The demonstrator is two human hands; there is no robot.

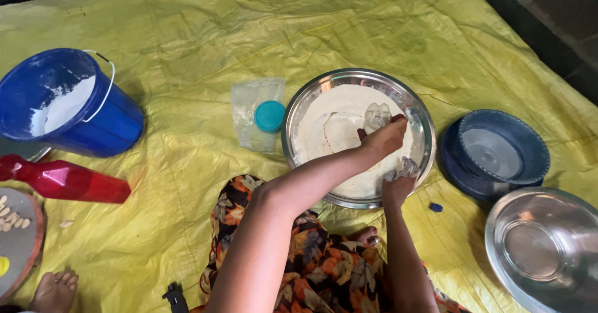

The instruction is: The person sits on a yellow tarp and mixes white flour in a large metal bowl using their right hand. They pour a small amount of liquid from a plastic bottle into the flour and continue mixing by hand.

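Observation:
A wide steel bowl of white flour mix sits on the yellow sheet in front of me. My left hand reaches across into it and grips a small clear cup, which is tipped over the flour. My right hand is at the bowl's near rim. Its fingers are coated in wet grey-white dough and curl into it. My patterned lap is just below the bowl.
A blue bucket holding white powder stands at the left, with a red bottle lying below it. A clear bag with a teal lid is beside the bowl. At the right are blue bowls, an empty steel bowl and a small blue cap. Another person's foot is at the bottom left.

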